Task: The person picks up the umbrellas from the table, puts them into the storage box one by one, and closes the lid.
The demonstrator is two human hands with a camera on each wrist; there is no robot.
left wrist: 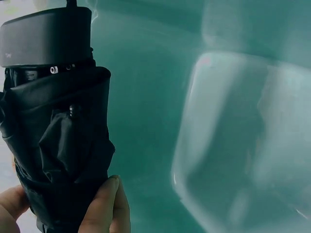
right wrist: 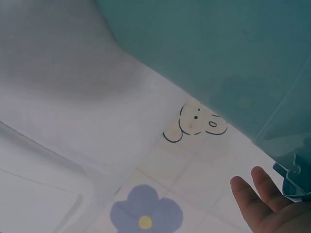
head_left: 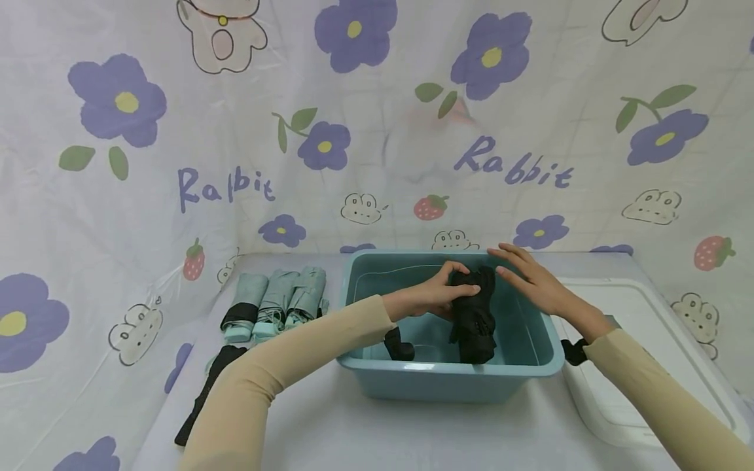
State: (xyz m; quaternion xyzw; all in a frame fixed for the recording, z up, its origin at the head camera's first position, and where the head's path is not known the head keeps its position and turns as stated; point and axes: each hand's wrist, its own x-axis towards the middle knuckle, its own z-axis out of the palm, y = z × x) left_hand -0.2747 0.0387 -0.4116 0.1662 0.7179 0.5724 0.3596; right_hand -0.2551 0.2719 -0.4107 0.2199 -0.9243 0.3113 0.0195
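My left hand (head_left: 432, 294) grips a folded black umbrella (head_left: 474, 320) around its upper part, inside the blue-green plastic bin (head_left: 453, 369). In the left wrist view, the black handle of the umbrella (left wrist: 46, 39) sits at the top, with loose cloth gathered below it and fingertips (left wrist: 102, 208) on either side. My right hand (head_left: 536, 284) is at the bin's far right rim, fingers extended. In the right wrist view, two fingers of the right hand (right wrist: 272, 208) stand outside the bin wall, close to the rim; the thumb is not visible there.
Three folded pale green umbrellas (head_left: 277, 301) lie side by side left of the bin, one with a black band. A long black cloth piece (head_left: 206, 392) lies nearer the front left. A white lid (head_left: 642, 379) lies right of the bin, and a patterned curtain (head_left: 377, 131) hangs behind.
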